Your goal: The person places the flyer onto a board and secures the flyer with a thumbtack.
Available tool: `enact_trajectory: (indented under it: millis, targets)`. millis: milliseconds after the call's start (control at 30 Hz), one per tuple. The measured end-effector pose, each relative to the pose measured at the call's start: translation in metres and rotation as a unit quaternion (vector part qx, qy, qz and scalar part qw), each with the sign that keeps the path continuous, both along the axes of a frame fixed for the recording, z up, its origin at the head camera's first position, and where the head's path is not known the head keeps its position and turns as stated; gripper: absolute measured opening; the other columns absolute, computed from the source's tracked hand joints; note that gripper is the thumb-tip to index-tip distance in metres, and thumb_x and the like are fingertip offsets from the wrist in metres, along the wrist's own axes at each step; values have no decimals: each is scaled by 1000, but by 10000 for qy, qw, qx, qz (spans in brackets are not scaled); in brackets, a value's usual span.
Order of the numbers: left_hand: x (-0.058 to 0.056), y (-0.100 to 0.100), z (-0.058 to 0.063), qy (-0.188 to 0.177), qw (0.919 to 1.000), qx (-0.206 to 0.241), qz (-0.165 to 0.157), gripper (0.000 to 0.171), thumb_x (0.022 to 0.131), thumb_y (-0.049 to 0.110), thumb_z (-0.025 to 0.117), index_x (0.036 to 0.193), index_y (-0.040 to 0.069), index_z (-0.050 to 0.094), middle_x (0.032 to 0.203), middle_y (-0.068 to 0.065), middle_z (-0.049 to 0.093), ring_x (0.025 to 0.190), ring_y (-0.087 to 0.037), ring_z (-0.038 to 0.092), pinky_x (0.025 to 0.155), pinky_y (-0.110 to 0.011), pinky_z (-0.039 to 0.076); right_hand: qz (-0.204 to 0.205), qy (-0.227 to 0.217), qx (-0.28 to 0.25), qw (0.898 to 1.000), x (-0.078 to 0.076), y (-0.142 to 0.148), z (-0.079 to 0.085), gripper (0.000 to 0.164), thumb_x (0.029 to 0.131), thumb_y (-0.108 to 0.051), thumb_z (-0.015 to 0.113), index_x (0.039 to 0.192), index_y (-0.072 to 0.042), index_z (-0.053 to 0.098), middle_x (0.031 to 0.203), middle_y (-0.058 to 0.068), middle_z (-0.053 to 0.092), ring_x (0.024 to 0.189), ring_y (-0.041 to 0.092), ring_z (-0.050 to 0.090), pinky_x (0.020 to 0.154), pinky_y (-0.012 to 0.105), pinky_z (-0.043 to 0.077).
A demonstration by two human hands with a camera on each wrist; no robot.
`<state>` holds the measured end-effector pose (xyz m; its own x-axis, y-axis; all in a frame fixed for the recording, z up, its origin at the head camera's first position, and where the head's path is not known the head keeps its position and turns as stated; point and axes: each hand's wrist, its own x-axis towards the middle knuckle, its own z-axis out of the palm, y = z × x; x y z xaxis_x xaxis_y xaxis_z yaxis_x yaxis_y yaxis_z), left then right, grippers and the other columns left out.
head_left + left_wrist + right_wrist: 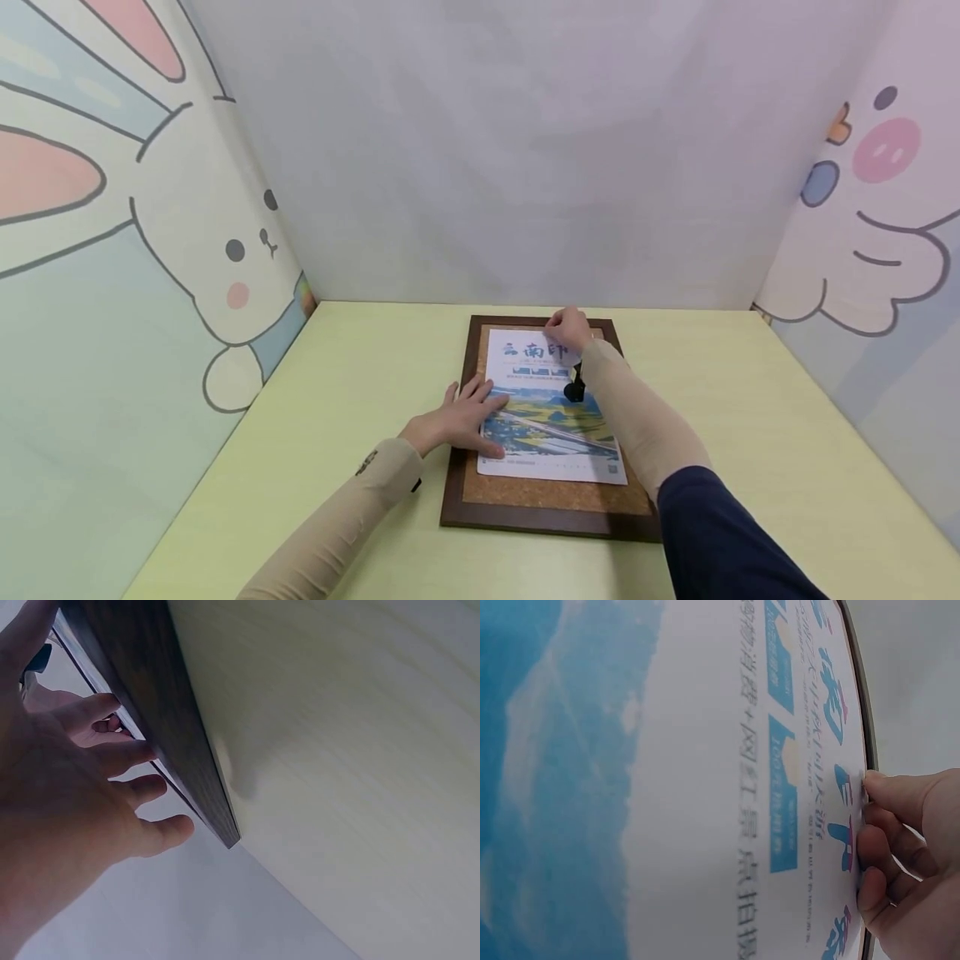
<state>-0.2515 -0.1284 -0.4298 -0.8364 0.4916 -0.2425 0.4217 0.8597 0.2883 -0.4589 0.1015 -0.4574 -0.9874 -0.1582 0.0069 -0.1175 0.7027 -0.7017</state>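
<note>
A printed poster (547,417) with blue lettering and a landscape lies on a cork board (555,493) in a dark brown frame (540,523). My left hand (465,421) rests on the poster's left edge, fingers spread. Seen from the left wrist, that hand (82,780) reaches across the frame's side (150,697). At the poster's top edge, my right hand (570,327) has its fingers curled and pinched together. The right wrist view shows these fingertips (870,859) at the edge of the sheet (697,787); anything small between them is hidden.
The framed board lies on a pale yellow-green table (360,367). Behind it rises a plain grey-white wall (480,167). Side panels carry a cartoon rabbit (202,242) on the left and a pink-nosed figure (885,150) on the right.
</note>
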Motion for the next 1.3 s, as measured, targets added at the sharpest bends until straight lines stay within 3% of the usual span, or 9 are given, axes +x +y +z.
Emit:
enact_trajectory:
  millis: [200,500,833,1033,1167,1300]
  targets:
    - [-2,-1,3,53,10000,2,55,89,80,55,70,152,21,31,163,-15,12,152,-35,1,116,-64,3,75,292,97,9995,4,-5,8,17,92,-16,62,87,-2,72,87,16,68,71,25,59,70,36,48]
    - [-1,1,1,-33,10000,-47,28,89,81,55,70,152,21,30,163,-15,12,152,-35,1,116,-64,3,-40,-84,37,10000,2,3,3,19,93,-20,63,93,-3,73,93,15,69,74,21,59,67,30,46]
    - [-5,10,0,55,9998,-135,-166,88,81,56,70,152,22,31,162,-15,14,152,-35,2,116,-64,4,-260,-101,148,9995,9,14,6,18,92,-17,63,86,-1,67,86,14,65,72,22,57,69,34,47]
    - [-10,9,0,56,9997,-154,-185,88,80,56,70,152,21,32,162,-15,14,151,-35,2,116,-65,4,-111,309,-124,9994,19,29,22,21,98,-19,55,95,1,63,88,15,60,73,23,52,67,33,42]
    - [-12,5,1,27,9998,-170,-104,89,80,57,70,152,23,31,163,-14,12,152,-33,1,116,-65,3,13,618,-218,9979,29,45,36,22,98,-16,52,102,3,62,94,19,61,76,25,55,66,30,45]
    - [-13,-1,1,-5,9999,-149,-34,89,80,57,70,152,23,31,163,-14,12,152,-34,2,115,-65,3,29,759,-116,9970,37,64,40,22,98,-17,52,105,2,62,96,20,63,76,26,59,62,28,47]
